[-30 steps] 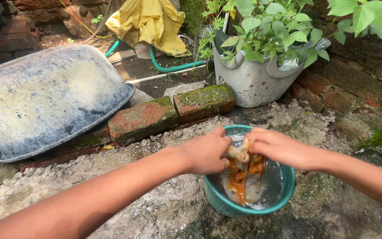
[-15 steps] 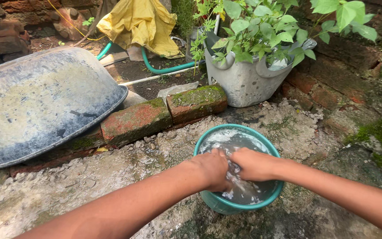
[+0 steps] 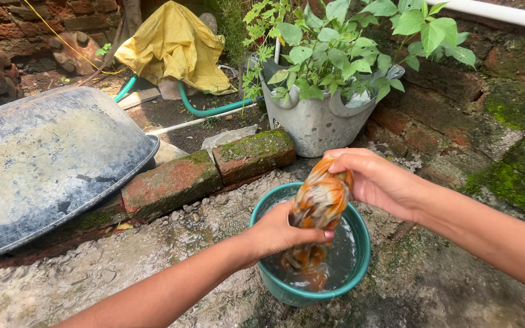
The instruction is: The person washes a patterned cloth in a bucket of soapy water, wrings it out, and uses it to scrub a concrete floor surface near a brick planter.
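Orange cloth (image 3: 320, 200), submerged before, now lifted above green basin (image 3: 360, 267).

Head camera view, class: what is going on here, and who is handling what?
A person grips a wet orange and white cloth with both hands above a green bucket of cloudy water. The right hand holds the cloth's top, the left hand squeezes lower down, and the cloth's tail hangs into the bucket. Mossy bricks, an upturned metal basin and a potted plant stand behind.
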